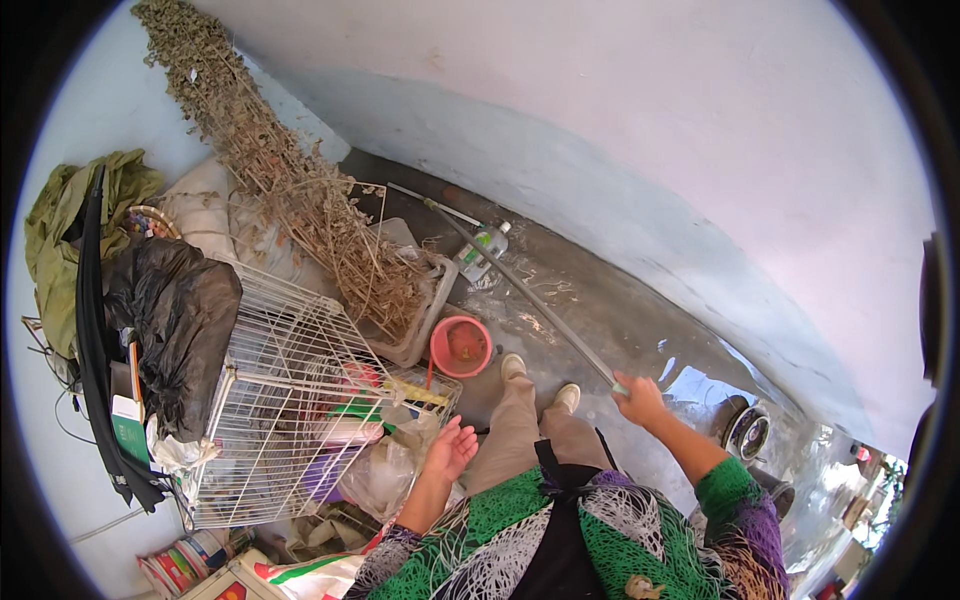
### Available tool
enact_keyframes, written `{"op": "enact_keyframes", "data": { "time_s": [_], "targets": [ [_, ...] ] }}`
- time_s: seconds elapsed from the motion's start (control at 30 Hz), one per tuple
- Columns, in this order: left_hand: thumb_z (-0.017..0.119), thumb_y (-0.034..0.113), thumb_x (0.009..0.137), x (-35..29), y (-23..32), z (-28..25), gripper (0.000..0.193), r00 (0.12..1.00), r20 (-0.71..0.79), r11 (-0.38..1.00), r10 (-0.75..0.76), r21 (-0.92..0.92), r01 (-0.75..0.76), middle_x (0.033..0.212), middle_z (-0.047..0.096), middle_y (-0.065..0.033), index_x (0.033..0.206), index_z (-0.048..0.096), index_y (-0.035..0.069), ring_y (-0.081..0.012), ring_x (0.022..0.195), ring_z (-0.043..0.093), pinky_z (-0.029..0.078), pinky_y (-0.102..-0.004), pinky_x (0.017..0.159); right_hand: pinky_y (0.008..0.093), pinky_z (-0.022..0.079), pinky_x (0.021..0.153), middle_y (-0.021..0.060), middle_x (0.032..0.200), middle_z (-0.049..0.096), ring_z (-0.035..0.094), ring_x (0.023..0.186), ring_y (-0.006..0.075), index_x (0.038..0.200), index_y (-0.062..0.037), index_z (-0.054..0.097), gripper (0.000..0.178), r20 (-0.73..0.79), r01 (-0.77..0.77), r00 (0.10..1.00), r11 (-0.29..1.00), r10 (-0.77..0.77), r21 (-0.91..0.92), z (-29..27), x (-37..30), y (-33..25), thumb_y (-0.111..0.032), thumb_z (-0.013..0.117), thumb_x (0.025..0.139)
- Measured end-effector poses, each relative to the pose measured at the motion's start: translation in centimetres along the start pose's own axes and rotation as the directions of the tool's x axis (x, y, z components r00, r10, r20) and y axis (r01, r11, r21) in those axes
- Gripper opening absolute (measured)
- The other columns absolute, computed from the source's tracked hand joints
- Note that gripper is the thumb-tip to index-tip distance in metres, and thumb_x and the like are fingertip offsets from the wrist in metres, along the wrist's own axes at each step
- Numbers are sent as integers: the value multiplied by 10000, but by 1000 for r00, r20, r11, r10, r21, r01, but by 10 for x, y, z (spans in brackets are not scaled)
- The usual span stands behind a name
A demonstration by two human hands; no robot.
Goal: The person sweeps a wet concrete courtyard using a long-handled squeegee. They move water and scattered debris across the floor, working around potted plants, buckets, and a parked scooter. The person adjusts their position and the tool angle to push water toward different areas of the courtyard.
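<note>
My right hand [640, 402] is closed round the end of a long grey pole, the handle of a floor squeegee [530, 297]. The pole slants away to the far left, where its narrow pale head [435, 204] lies on the wet floor near the wall. Close to that head, a clear plastic jug [482, 252] with a green label stands by the pole. My left hand [452, 450] is empty in front of the wire cage, palm turned up and fingers loosely apart. A pink bucket [461, 347] sits ahead of my feet.
A white wire cage [290, 400] full of bags and plastic things stands on my left. Behind it, dried plant stalks [300, 200] lean from a grey plastic bin [430, 320]. A black bag [175, 330] covers the cage top. To my right is a round metal burner [747, 432].
</note>
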State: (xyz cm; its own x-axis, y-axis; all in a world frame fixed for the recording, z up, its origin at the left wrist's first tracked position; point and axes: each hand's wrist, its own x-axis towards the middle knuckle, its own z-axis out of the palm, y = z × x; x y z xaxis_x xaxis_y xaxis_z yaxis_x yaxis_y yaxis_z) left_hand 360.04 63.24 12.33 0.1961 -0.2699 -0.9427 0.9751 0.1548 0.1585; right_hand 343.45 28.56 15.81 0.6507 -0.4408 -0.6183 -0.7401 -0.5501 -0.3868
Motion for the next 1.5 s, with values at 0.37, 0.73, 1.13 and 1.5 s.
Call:
{"op": "enact_keyframes", "data": {
  "time_s": [0.37, 0.73, 1.13, 1.5],
  "targets": [
    [478, 142, 867, 9, 2, 4, 306, 1000, -10, 998, -20, 58, 21, 875, 615, -66, 1171, 458, 165, -191, 742, 592, 492, -358, 677, 453, 458, 635, 198, 688, 594, 572, 661, 381, 1137, -105, 537, 447, -41, 23, 999, 1000, -24, -13, 14, -96, 42, -203, 610, 707],
    [487, 149, 864, 6, -18, 4, 316, 999, -11, 996, -34, 77, 35, 880, 611, -61, 1177, 458, 180, -187, 753, 585, 482, -359, 698, 438, 460, 621, 181, 636, 585, 571, 640, 366, 1124, -115, 558, 429, -25, -30, 999, 1000, 30, 6, 2, -155, 70, -198, 614, 706],
    [482, 153, 867, 5, -19, -5, 320, 1000, -27, 992, -16, 123, 20, 891, 611, -67, 1185, 458, 179, -192, 755, 589, 487, -361, 696, 453, 472, 680, 175, 782, 604, 576, 793, 360, 1049, -108, 517, 343, -115, 159, 981, 987, -157, 10, 21, 42, -35, -189, 583, 722],
    [466, 165, 868, 7, 0, -27, 305, 997, -82, 996, -9, 89, 17, 885, 616, -67, 1172, 467, 170, -196, 757, 597, 490, -371, 701, 404, 484, 764, 166, 932, 601, 591, 886, 321, 984, -109, 599, 290, -61, 27, 998, 1000, -26, 12, 9, 164, -99, -180, 576, 704]
  ]
}}
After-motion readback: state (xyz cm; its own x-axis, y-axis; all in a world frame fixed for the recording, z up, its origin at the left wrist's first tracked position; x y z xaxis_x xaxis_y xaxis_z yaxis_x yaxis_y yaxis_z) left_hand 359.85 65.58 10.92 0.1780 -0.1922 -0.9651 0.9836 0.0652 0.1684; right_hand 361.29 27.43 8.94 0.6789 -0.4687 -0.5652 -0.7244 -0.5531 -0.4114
